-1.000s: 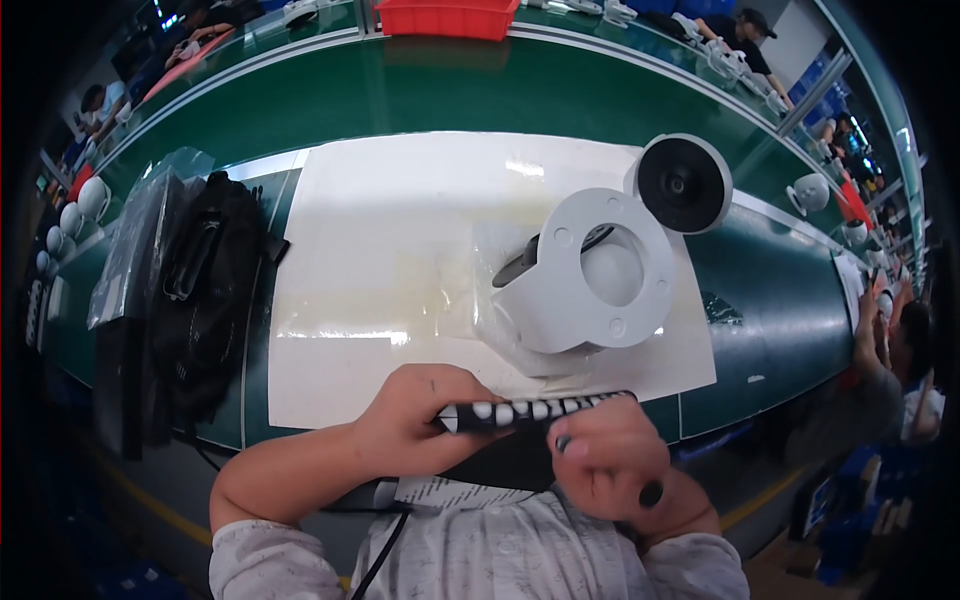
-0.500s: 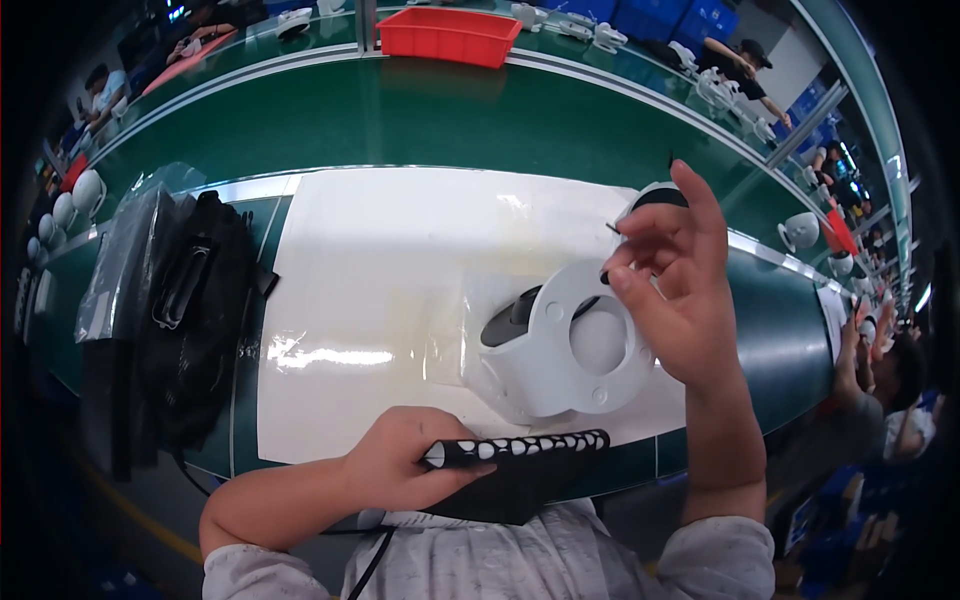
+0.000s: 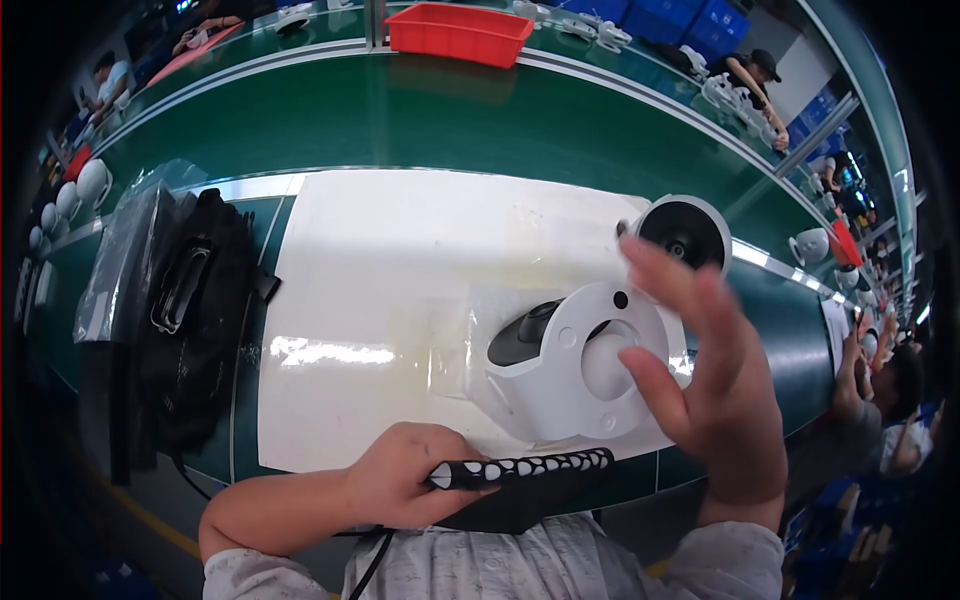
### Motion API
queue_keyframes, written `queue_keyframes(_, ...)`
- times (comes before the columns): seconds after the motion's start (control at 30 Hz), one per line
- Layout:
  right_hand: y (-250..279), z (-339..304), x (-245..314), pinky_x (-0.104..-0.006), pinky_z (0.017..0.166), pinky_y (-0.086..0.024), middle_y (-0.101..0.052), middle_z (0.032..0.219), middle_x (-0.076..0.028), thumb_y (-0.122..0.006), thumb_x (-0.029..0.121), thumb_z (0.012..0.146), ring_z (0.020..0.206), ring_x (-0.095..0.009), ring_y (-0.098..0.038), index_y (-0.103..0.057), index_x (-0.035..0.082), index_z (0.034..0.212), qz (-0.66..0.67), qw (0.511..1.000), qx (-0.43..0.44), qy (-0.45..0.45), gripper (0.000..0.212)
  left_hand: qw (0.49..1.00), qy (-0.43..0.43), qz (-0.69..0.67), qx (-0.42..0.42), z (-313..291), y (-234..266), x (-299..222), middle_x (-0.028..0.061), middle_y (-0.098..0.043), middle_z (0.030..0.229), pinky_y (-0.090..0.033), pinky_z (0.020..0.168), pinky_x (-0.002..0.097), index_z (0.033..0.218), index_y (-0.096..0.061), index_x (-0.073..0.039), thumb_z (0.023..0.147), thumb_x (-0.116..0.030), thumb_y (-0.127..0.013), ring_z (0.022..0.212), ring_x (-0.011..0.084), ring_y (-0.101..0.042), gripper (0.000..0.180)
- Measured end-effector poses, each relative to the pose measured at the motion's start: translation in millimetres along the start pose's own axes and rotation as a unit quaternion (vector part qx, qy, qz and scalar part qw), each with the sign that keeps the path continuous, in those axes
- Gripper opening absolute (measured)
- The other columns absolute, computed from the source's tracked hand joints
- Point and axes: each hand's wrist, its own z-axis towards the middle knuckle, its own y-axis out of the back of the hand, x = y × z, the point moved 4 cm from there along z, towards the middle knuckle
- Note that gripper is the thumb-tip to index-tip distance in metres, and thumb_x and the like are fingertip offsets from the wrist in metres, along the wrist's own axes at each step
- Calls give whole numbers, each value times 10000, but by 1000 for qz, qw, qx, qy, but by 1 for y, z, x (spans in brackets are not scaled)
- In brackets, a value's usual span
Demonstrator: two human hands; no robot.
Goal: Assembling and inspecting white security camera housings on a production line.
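"Workbench [image 3: 770, 310] first: what covers it?"

"White mat [image 3: 370, 260], laid over green; a red plastic bin [image 3: 460, 38] stands on the far side, with a co-worker [image 3: 752, 80] in a cap beyond, to the right."

"And the hands?"

"Left hand [image 3: 405, 470] grips a white-spotted black sheet [image 3: 525, 467] by one end. Right hand [image 3: 710, 370], blurred, spreads wide above the white housing [image 3: 540, 400] on the mat; whether they touch, I cannot tell. One black round pad [image 3: 620, 300] sits on the housing's ring."
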Motion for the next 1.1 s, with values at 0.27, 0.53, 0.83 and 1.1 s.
queue_keyframes(0.27, -23, 15, -17, -319, 854, -352, -494, 800, -58, -484, -36, 737, 908, -184, -493, -224, 51, 1225, 356, 924, -20, -142, 560, 999, -1, 36, -14, 3, 3, -3, 44, -504, 546, -357, 410, 272, 675, -551, -51, 626, -73, -687, 453, 190, -499, 146)
queue_keyframes(0.53, -27, 14, -14, -321, 852, -355, -538, 798, -66, -490, -20, 748, 942, -194, -512, -255, 38, 1224, 378, 911, 18, -165, 534, 999, -3, 35, -14, 3, 3, -3, 47, -503, 552, -356, 419, 275, 694, -552, -50, 630, -72, -685, 461, 191, -500, 149)
queue_keyframes(0.83, -7, 2, 9, -370, 971, -238, -554, 959, -131, -550, 37, 711, 1099, -283, -455, -319, 26, 1200, 114, 990, 52, -72, 542, 999, -19, 31, -24, 0, 2, -4, 54, -506, 552, -363, 425, 270, 698, -550, -48, 629, -61, -685, 466, 195, -504, 153)
queue_keyframes(1.1, -10, -36, -3, -385, 930, -290, -372, 1244, -188, -596, 57, 720, 1233, -374, -220, -550, 45, 750, 156, 972, -75, -158, 56, 1000, -21, 9, -19, 0, 1, -6, 64, -534, 575, -368, 431, 260, 694, -551, -36, 625, -24, -671, 475, 186, -511, 139)
